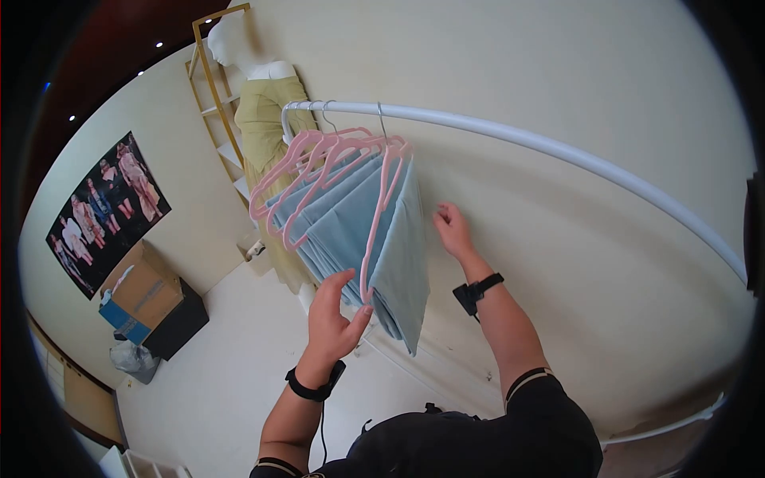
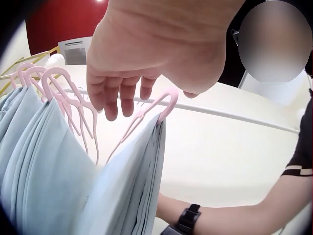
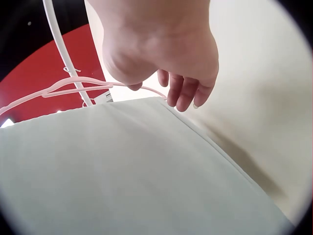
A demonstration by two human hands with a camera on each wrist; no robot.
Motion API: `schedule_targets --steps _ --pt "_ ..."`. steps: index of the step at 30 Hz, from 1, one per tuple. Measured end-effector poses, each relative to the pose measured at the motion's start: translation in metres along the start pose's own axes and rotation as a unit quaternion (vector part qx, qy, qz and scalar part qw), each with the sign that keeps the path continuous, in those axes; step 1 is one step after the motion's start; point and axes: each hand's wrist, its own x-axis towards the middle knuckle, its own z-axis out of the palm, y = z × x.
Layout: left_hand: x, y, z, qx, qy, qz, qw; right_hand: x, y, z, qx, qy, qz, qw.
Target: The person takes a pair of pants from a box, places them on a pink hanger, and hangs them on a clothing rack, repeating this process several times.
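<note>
Several pink hangers carry folded light-blue cloths at the left end of a white rail. In the head view my left hand is at the lower end of the frontmost pink hanger, thumb and fingers spread apart. Seen from the left wrist, the fingers of that hand hang loosely in front of the hangers, with nothing in them. My right hand is on the wall side of the cloths, its fingers loosely bent. The right wrist view shows this hand near one corner of a pink hanger, holding nothing.
Behind the hangers stands a white mannequin in a yellow-green dress, with a gold-framed shelf beside it. A cardboard box sits on a black box at the left. The wall runs close along the rail.
</note>
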Motion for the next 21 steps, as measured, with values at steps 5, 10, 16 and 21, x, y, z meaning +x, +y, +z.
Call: schedule_targets --steps 5,10,16,21 --pt "0.019 0.004 0.021 0.026 0.056 -0.043 0.997 0.109 0.017 0.041 0.077 0.013 -0.034 0.996" --pt "0.018 -0.006 0.017 0.019 0.098 -0.131 0.986 0.145 -0.011 0.057 0.329 0.014 0.088 0.94" --pt "0.018 -0.029 -0.004 0.06 0.186 -0.117 0.974 0.126 -0.05 0.04 0.421 -0.1 0.101 0.896" --pt "-0.018 -0.046 -0.065 0.062 0.21 -0.053 0.974 0.068 -0.097 0.028 0.447 -0.083 -0.075 0.888"
